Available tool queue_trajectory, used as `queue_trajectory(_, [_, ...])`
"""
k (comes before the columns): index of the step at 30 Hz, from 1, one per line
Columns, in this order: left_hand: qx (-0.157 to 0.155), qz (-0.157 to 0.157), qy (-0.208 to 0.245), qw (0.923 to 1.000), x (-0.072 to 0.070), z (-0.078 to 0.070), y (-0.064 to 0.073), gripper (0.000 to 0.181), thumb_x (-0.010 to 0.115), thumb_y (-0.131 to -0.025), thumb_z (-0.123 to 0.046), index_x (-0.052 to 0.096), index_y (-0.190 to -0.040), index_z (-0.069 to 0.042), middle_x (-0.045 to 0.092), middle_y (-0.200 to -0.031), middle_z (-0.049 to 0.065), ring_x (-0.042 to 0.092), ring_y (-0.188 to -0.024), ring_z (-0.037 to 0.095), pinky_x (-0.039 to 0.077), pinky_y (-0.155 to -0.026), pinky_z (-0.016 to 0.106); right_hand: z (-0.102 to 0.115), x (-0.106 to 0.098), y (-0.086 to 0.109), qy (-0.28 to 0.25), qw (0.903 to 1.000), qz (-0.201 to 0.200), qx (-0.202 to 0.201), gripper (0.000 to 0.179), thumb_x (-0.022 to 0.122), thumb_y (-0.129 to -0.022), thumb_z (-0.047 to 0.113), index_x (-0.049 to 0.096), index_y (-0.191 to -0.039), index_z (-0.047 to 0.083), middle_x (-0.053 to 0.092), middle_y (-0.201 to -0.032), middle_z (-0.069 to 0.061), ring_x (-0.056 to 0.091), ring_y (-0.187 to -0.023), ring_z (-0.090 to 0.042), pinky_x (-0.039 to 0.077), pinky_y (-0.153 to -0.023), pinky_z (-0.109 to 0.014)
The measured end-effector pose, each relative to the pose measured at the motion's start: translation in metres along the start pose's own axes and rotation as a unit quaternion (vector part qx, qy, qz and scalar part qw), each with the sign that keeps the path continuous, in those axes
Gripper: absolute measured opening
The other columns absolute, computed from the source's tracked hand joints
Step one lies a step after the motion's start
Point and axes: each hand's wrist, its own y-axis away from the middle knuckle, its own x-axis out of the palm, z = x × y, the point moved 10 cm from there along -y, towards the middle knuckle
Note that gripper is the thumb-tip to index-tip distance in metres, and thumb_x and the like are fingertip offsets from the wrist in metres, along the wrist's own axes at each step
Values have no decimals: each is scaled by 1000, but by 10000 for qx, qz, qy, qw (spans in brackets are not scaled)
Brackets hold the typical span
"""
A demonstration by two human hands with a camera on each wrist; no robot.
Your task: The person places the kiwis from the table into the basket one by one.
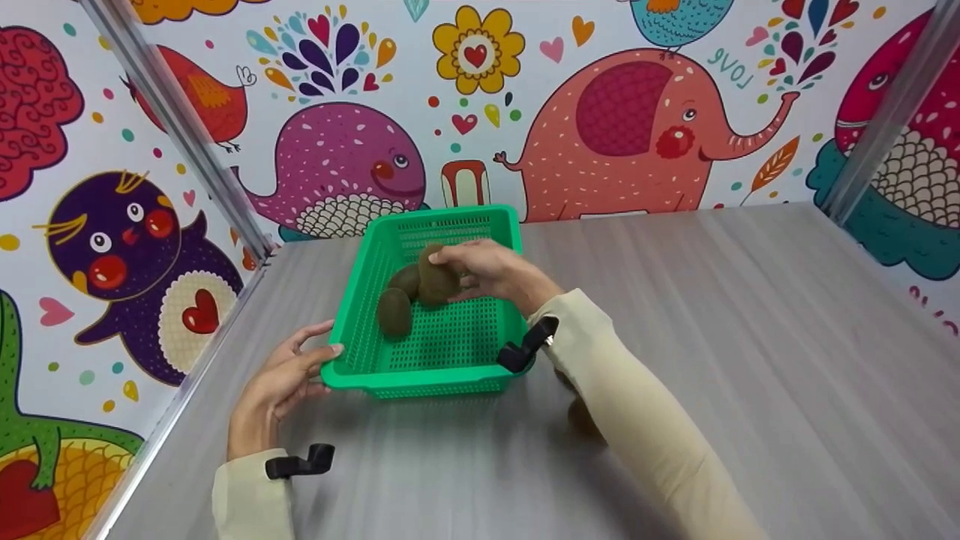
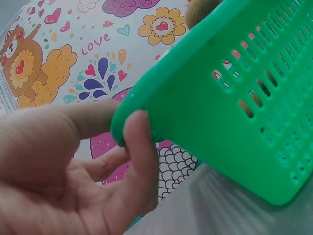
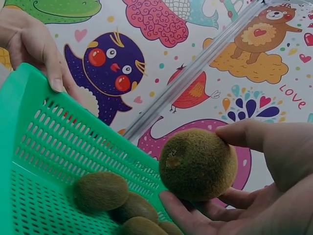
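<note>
Head: "LOVE" [image 1: 729, 69] is appearing (mirror-reversed) on the wall [image 1: 412, 64]; the right hand [image 1: 491, 271] is angling leftward over the green basket [image 1: 442, 380], pinching a kiwi [image 1: 435, 283]. Left wrist: "LOVE" is reading normally; the left hand [image 2: 58, 188] is gripping the rim [image 2: 161, 81]. Right wrist: other kiwis [image 3: 101, 191] are lying inside.

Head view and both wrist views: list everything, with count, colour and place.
Basket: 1, green, middle of the head view
Kiwis: at least 3, brown, inside the basket
Held kiwi: 1, brown, over the basket
Round things: 2, brown, partly hidden, right of the basket's near edge
Table: 1, grey, below the basket
Printed walls: 3, white with cartoons, around the table
Metal posts: 2, silver-grey, back corners
Wrist devices: 2, black, one per wrist
Sleeves: 2, cream, on both forearms
Left hand: 1, bare, pinching the basket's rim
Right hand: 1, bare, gripping the held kiwi
</note>
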Motion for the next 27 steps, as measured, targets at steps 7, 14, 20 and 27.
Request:
queue_trajectory(7, [29,-10,14,10000,0,-1,2,70,65,-98,-20,27,-156,-9,73,-91,-6,71,-79,6,58,-61,25,-13,12,-12,-14,9998,-47,167,49,66,-97,24,53,-140,6,49,-147,-12,52,-135,-36,52,-104,-49])
queue_trajectory(14, [49,-16,-28,10000,1,-2,2,71,65,-98,-21,26,-156,-9,73,-92,-6,71,-80,6,59,-63,26,-22,24,-25,-53,9996,-5,291,54,66,-96,23,46,-143,4,50,-145,-17,58,-128,-36,52,-103,-49])
queue_trajectory(20, [-11,22,-8,10000,1,0,2,71,64,-99,-21,25,-156,-9,73,-91,-6,72,-79,7,59,-63,26,-34,37,-35,-178,9983,184,518,75,66,-96,20,24,-156,4,33,-158,-21,45,-141,-41,49,-107,-51])
queue_trajectory(27, [53,-16,-80,10000,1,-1,1,69,65,-98,-22,27,-155,-9,73,-93,-6,72,-80,6,59,-62,26,-41,42,-36,204,9974,283,627,81,67,-95,20,19,-158,2,28,-162,-21,36,-147,-40,49,-106,-52])
